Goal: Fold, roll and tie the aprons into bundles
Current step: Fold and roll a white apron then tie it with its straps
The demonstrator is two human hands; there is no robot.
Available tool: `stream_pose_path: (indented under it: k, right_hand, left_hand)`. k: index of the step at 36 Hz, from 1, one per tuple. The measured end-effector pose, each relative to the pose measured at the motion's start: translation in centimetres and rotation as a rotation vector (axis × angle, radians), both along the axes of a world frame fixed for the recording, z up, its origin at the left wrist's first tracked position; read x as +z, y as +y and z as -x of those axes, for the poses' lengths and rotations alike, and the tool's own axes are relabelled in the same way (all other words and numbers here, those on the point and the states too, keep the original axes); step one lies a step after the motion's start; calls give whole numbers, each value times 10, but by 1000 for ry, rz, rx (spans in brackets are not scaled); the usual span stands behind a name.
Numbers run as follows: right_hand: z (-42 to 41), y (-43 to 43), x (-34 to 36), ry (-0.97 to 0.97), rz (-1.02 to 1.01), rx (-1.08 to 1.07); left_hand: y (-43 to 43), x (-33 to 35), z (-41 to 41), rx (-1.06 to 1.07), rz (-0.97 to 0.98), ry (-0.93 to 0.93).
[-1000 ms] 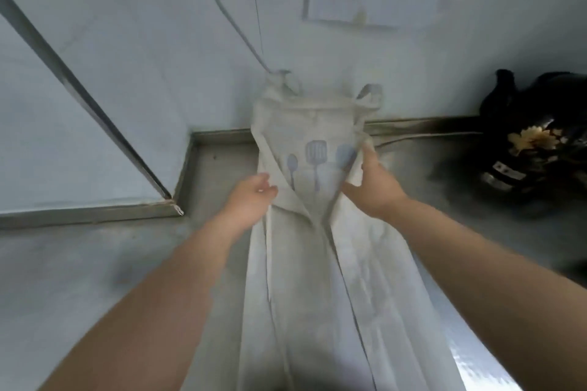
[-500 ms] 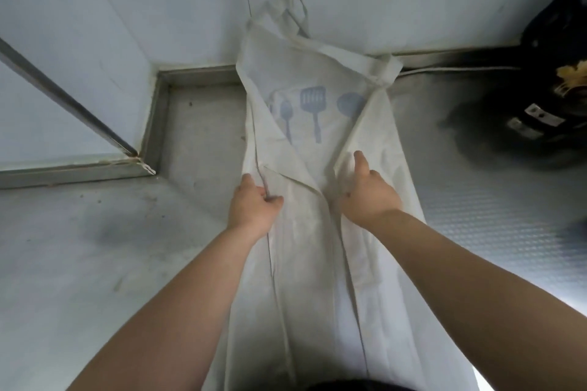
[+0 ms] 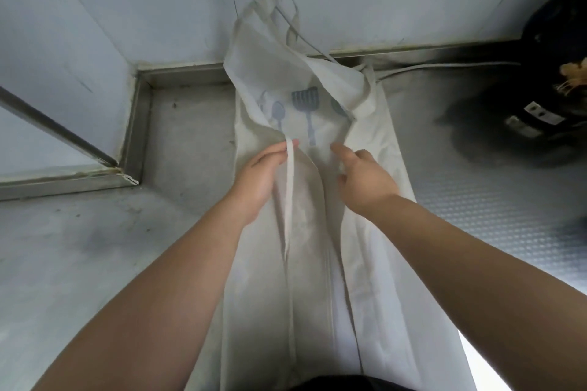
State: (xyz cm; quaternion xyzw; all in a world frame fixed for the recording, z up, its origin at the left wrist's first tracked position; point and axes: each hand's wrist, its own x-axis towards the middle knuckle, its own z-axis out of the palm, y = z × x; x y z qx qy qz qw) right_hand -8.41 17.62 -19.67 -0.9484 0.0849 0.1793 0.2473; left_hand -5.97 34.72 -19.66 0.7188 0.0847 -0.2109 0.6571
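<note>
Apron, a long cream cloth of thin woven fabric, lies lengthwise down the middle of the dull grey metal bench. Its long sides are folded inward into a narrow band. Its bib end, with a blue-grey spatula and spoon print, climbs the smooth white wall behind the bench, and its neck loop stands crumpled there. Over the bench's middle, the left grip pinches a flat, narrow cream strap between thumb and fingertips. The right grip sits unclenched beside it, its fingers loose on the soft, creased cloth. The bench's right part is dimpled sheet. A blurred black object stands at the bench's far right.
</note>
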Motion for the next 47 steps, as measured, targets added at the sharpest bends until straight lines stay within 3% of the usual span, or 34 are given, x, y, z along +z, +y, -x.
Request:
stream_pose_path:
  k: [4,11,18,22,27,32,34,37,42,47]
  right_hand:
    - [-4,-8,-3,-121,-78,-162]
    - [-9,-34,-4,-100,-449,-654]
    - [-7,-42,-1,29,-710,-702]
    - [-8,-47,6,61,-794,-653]
    - [-8,-57,9,37,-835,-654]
    - [-7,-63,10,-50,-872,-741]
    - [-5,-64,11,-65,-929,-754]
    - [-3,-65,12,-46,-982,-718]
    - [-2,-71,16,-71,-885,-650]
    - [-1,-77,15,-120,-331,-449]
  left_hand:
    - [-17,13,-16,-172,22,-23]
    - [-51,-10,-26,-309,-195,-16]
    - [-76,-21,-11,-364,-248,-69]
    - [-90,-19,-10,-362,-159,6]
    - [-103,-18,-13,-385,-133,57]
    - [-103,-22,-18,-186,-149,44]
    - [-103,-23,-19,-221,-221,-2]
    - [-111,-16,-20,-291,-143,33]
    - [-124,-4,-27,-316,-29,126]
    - [-109,3,-36,8,7,139]
